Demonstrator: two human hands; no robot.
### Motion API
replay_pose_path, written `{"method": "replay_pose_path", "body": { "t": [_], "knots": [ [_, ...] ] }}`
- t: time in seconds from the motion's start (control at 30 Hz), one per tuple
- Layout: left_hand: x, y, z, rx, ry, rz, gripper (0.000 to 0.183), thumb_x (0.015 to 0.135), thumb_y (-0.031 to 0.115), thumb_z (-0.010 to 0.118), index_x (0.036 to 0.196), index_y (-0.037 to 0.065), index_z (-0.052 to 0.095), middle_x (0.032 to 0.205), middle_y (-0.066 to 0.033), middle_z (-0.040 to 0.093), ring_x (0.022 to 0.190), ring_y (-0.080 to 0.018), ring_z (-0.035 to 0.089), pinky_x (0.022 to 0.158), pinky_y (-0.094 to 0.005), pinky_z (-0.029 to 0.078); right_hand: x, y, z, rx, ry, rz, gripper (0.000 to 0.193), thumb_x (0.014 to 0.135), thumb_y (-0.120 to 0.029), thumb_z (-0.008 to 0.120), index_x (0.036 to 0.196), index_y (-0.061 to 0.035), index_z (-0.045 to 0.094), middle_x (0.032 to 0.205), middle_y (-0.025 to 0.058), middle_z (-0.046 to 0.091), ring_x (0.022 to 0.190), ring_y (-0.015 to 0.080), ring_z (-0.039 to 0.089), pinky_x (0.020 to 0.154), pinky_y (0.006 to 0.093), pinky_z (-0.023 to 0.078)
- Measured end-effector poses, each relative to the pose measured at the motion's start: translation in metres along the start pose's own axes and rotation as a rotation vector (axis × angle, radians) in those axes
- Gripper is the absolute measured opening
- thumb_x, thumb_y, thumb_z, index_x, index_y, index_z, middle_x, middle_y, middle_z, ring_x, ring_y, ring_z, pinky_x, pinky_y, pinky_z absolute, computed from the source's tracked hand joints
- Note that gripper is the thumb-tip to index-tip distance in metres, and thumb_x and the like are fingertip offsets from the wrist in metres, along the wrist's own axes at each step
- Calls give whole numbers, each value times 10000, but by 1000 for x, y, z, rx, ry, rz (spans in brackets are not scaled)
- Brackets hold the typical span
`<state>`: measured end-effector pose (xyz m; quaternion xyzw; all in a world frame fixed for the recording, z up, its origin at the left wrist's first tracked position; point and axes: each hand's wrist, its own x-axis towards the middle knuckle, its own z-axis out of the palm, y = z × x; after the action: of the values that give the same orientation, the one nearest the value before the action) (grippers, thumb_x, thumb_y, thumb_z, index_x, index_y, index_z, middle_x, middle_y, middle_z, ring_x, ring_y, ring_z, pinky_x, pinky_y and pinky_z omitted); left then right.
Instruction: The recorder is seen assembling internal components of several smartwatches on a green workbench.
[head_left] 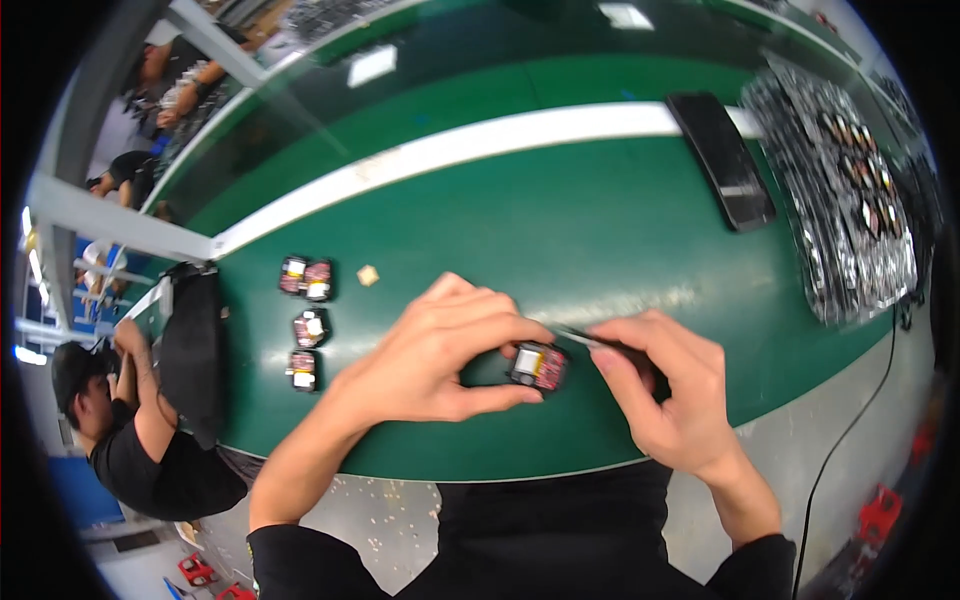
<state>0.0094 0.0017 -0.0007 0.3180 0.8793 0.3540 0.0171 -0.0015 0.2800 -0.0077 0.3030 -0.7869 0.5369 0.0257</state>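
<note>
My left hand point(435, 350) grips a small black-cased electronic module point(540, 368) between thumb and fingers, just above the green table. The module's top face shows a reddish circuit board with a white and yellow patch. To its right, my right hand point(668, 385) is closed around a thin metal tool, seemingly tweezers point(577, 336). The tool's tip points left toward the module's upper edge and is blurred, so I cannot tell whether it touches. Several similar modules point(310, 328) lie in a column at the left of the table.
A small tan piece point(368, 275) lies near the modules. A black phone point(725, 165) rests across the white rail point(450, 150). Stacked clear plastic trays point(820, 190) stand at the far right, beside a hanging black cable point(850, 430). A person point(150, 430) sits left, beyond a black cloth-like item point(192, 350).
</note>
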Motion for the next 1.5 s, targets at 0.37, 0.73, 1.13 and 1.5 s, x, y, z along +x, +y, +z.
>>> {"method": "replay_pose_path", "body": {
  "t": [0.37,0.73,1.13,1.5],
  "knots": [
    [-9,15,-14,-99,9,-52,709,815,176,938,1472,114,678,1129,-21,740,923,-203,665,1002,-397,474,5,-10,11,-312,-149,-96,429,807,-249,955,1141,-56,767,973,44,670,727,244,734,598,380,559],
    [-83,-8,-63,820,491,-447,196,886,164,858,996,16,794,1015,-109,689,955,-347,643,935,-476,479,55,-47,-132,-499,228,-230,386,788,-168,978,1113,-39,816,921,69,719,781,211,717,685,347,564],
    [-59,2,-52,717,414,-431,364,857,68,830,1192,-35,731,1196,-148,696,1089,-371,651,943,-466,504,170,84,-381,-946,530,605,545,766,-484,944,1069,-38,866,1106,205,842,1097,382,810,998,477,620],
    [-72,5,-58,652,308,-406,361,883,-45,753,1242,-76,742,1234,-164,687,1086,-382,683,912,-486,565,167,134,-390,-958,456,709,635,769,-593,944,1108,-60,879,1125,207,845,1114,374,812,1012,483,617]
  ]
}}
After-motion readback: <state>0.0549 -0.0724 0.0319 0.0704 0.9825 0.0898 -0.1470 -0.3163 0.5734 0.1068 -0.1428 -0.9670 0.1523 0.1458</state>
